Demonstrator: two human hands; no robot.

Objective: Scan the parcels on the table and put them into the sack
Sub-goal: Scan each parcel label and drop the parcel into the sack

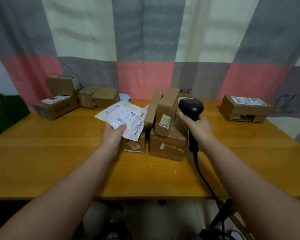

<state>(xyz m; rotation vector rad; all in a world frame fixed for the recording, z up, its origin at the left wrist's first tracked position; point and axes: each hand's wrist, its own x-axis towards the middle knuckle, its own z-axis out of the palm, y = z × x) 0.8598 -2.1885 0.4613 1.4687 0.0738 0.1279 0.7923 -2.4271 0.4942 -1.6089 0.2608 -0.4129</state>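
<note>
Wooden table (59,153), left hand (112,135) pinching white mailer (123,115), long axis slanting away-left; right hand (197,129) around upright scanner (190,105), head forward.

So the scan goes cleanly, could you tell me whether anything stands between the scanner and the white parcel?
Yes: the stacked brown boxes rise between the scanner in the right hand and the white parcel in the left hand.

**Mailer lifted, cartons waiting on desk**

White poly mailer (121,116), label up, pinched at near edge in left grip (112,134), above small taped carton (135,144). Black barcode scanner (190,108) upright in right grip (197,127). Stacked brown cartons (168,144) mid-desk (59,153); far-left cartons (57,108) clustered; far-right carton (244,107) alone. Dark green sack (5,111) at left edge.
</note>
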